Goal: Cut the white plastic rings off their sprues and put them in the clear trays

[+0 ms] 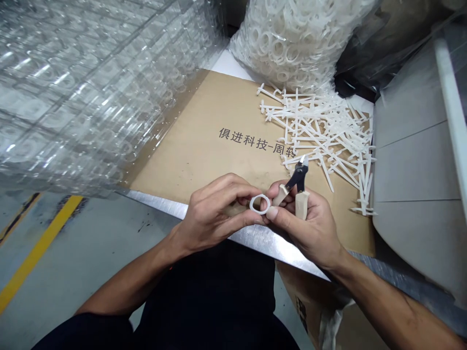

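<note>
- White plastic ring (260, 212), flat and thin, held up above the table's front edge, between the two hands.
- Left hand (215, 211): fingers curled narrow, pinching the ring's left side.
- Right hand (306, 226): closed around the beige handles of the side cutters (297, 181), whose dark metal head points away from the person; its thumb sits just beside the ring.
- Brown cardboard sheet (204, 160): printed in dark Chinese characters, "俱进科技-周", then one more character partly covered by plastic pieces.
- Loose heap of white plastic runners (321, 141): branching pieces lying on the cardboard, right of the writing.
- Clear bag of white rings (284, 39): beyond the cardboard.
- Stacked clear plastic trays (91, 87): on the left, partly over the cardboard.
</note>
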### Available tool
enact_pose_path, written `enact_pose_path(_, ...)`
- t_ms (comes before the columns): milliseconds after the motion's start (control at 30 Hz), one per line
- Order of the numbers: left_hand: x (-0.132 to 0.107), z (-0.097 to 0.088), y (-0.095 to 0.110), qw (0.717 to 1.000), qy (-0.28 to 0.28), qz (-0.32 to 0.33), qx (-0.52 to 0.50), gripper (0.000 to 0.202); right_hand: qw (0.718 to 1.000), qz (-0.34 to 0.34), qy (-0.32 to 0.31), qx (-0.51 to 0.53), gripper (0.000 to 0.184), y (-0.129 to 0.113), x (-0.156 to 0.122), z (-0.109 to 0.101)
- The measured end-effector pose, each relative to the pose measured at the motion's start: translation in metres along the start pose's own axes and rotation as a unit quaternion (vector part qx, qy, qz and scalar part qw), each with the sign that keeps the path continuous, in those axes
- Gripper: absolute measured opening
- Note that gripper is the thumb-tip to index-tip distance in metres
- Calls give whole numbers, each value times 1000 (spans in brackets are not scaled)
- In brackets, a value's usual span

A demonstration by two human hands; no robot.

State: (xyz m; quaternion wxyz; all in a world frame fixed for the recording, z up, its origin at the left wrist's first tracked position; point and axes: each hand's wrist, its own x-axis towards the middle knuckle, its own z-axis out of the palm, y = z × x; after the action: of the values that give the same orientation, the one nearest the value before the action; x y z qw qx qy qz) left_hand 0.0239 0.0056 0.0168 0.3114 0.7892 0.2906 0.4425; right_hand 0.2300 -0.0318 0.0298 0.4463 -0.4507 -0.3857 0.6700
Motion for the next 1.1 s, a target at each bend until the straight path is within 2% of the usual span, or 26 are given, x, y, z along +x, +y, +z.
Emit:
enact_pose_path(467, 0, -2, 0, 999, 2, -18, -39, 34, 999, -11, -17, 42, 23, 2, 3, 2)
enact_pose_path(1100, 2, -2, -1, 998, -9, -39, -54, 30, 1000, 7, -12, 15, 25, 0, 2, 1)
